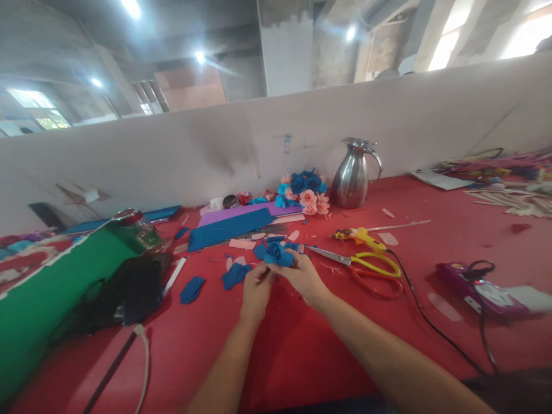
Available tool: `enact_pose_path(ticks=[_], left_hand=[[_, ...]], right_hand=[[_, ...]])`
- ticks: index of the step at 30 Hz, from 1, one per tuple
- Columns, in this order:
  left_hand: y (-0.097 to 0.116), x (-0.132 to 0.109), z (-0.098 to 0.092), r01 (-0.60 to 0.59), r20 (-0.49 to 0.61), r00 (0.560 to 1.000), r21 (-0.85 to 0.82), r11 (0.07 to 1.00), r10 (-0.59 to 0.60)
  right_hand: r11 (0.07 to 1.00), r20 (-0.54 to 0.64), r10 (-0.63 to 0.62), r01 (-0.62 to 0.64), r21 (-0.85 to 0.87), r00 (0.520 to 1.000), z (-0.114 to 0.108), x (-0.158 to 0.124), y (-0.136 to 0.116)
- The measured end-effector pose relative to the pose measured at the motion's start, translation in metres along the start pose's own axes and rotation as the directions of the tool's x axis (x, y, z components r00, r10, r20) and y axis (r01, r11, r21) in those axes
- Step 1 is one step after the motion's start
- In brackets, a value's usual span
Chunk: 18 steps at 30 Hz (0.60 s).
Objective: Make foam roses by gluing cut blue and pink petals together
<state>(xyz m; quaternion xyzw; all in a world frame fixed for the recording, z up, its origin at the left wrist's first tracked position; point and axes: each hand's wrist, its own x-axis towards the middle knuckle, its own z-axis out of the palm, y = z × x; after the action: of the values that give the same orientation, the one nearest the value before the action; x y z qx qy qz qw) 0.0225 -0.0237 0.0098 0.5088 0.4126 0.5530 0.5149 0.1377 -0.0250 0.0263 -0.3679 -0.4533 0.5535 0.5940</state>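
My L hand [257, 283] & R hand [305, 279] pinched blue paper rose [278, 254] betw. them; excess pressure could've crushed it, poss. irreparably.

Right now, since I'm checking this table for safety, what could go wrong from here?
The scissors lie with their blades toward the right hand, so a careless sideways reach might meet the tip. The black cord of the yellow glue gun runs to the right of the right forearm; an outward sweep could snag it. The blue flower is held between the right hand and the left hand, so a hard squeeze might crumple it.
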Motion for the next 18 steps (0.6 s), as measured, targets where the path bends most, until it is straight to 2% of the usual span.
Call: enact_pose_path(ticks=[4,10,18], left_hand=[[0.0,0.001,0.001,-0.014,0.037,0.999,-0.007,1.0,0.014],[-0.005,0.003,-0.002,-0.053,-0.026,0.998,0.075,0.996,0.056],[0.004,0.001,0.002,-0.026,-0.041,0.999,0.063,0.998,0.029]], right_hand=[[1.0,-0.017,0.015,-0.016,-0.011,1.0,-0.001,0.001,0.002],[0.989,-0.051,-0.038,0.03,-0.142,0.998,-0.002,0.003,0.008],[0.971,-0.093,-0.055,0.031,-0.237,0.994,-0.004,0.004,0.01]])
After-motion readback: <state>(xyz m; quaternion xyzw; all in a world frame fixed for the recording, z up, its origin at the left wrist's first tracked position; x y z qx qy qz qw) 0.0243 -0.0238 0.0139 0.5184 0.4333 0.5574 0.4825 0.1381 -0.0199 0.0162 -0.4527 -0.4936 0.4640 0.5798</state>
